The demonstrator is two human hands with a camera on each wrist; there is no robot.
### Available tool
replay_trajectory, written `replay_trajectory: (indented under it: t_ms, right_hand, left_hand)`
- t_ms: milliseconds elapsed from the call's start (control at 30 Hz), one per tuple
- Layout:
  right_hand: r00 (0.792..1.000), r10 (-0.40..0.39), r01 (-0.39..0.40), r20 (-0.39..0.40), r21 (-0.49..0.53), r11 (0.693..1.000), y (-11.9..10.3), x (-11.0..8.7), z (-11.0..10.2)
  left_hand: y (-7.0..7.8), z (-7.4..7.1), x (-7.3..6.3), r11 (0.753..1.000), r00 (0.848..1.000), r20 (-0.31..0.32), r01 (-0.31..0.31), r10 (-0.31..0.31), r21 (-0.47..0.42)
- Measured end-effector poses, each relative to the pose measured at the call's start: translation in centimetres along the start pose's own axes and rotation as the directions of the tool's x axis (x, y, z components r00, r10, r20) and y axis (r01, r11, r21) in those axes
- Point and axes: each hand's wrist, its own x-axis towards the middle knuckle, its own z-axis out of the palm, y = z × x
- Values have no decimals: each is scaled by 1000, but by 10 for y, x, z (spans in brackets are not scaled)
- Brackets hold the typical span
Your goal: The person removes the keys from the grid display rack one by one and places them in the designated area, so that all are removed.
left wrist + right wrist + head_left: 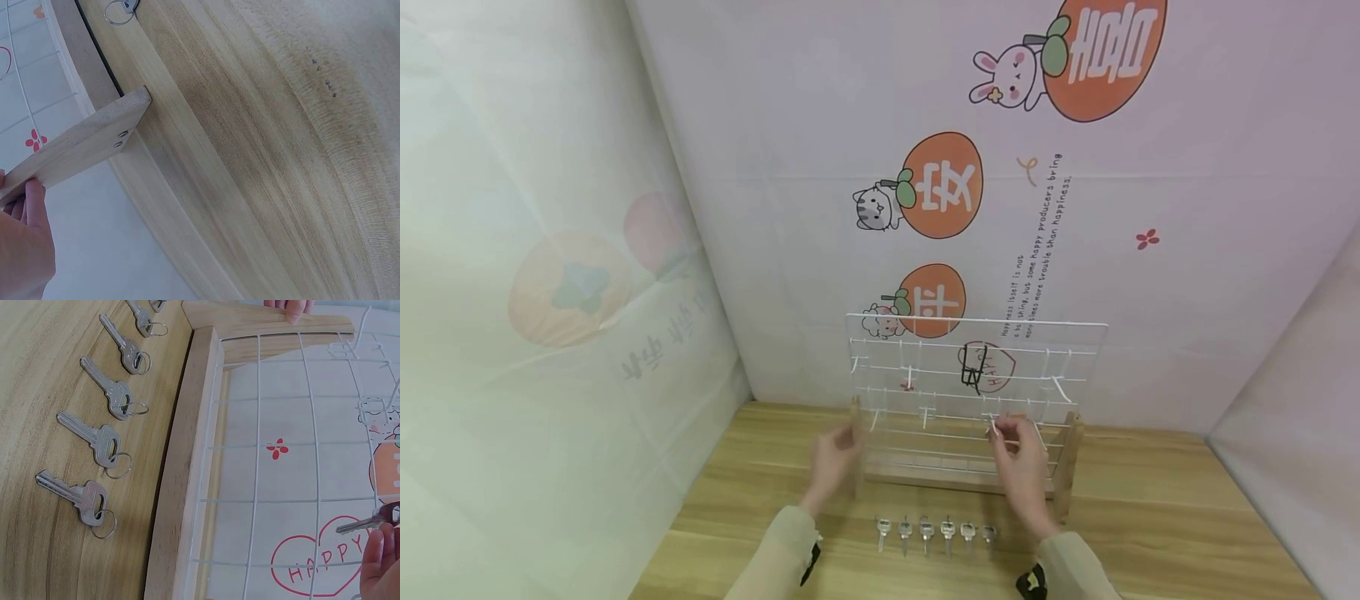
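Six keys [936, 533] lie in a row on the desk [1150, 500], just in front of a white wire rack [973, 392] in a wooden frame. Right hand [1018, 454] pinches a seventh key [369, 522] against the wire grid; whether it hangs on a hook yet cannot be told. Left hand [831, 462] grips the frame's left upright [75, 147], fingers curled around it. Judged from this, hanging has barely begun: no key shows on the rack, six remain.

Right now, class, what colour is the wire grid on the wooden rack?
White. The wire grid shows best in the right wrist view, set in its pale wooden frame.
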Motion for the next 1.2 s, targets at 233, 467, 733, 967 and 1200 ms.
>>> replay_trajectory:
  t_ms: [233,467,733,967,1200]
  right_hand:
    - [1000,-14,14,1,35,999,-2,-3,-4]
    - [1000,8,-8,10,-18,1000,-2,-7,-8]
    - [1000,7,-7,25,-22,1000,-1,-11,-15]
    - [1000,-4,4,15,5,1000,-2,-13,-18]
    - [1000,10,-10,17,14,1000,-5,-15,-22]
  left_hand:
    - [-1,0,-1,1000,1000,6,-1,1,-1]
    - [0,0,0,1000,1000,12,-5,6,-19]
    - [2,-1,0,999,1000,16,-13,14,-29]
    - [0,0,0,1000,1000,16,-9,9,-22]
    - [1,1,0,1000,1000,6,-11,11,-21]
